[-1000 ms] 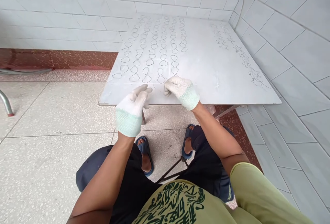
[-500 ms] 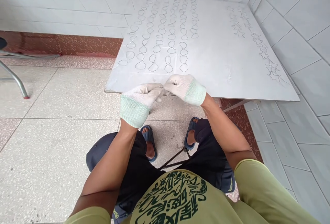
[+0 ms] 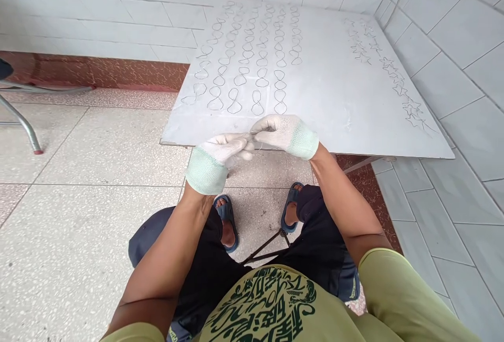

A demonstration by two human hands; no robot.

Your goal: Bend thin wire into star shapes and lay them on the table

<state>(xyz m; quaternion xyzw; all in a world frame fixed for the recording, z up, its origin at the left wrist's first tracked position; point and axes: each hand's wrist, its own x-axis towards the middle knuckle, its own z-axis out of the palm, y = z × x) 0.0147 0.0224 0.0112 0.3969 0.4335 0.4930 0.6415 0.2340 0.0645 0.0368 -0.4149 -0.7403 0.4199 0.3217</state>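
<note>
Both my hands wear white knit gloves with mint cuffs and meet at the near edge of a white tabletop point(image 3: 323, 95). My left hand point(image 3: 227, 148) is closed in a pinch on a thin wire point(image 3: 260, 146), of which only a short bit shows between the gloves. Fingers and thumb of my right hand point(image 3: 275, 131) pinch the same wire from the right. Its full shape is hidden by the gloves. Just beyond my hands, rows of wire figure-eights point(image 3: 257, 102) lie flat on the tabletop.
Star-shaped wire pieces point(image 3: 411, 113) lie in a line along the table's right side. White tiled walls point(image 3: 165, 13) stand behind and to the right. A metal chair leg point(image 3: 27, 134) is at far left. A thin dark stand point(image 3: 271, 245) is between my feet.
My right hand has turned slightly and its fingers have shifted over the wire. A bit more wire shows between the gloves. The view has tilted slightly.
</note>
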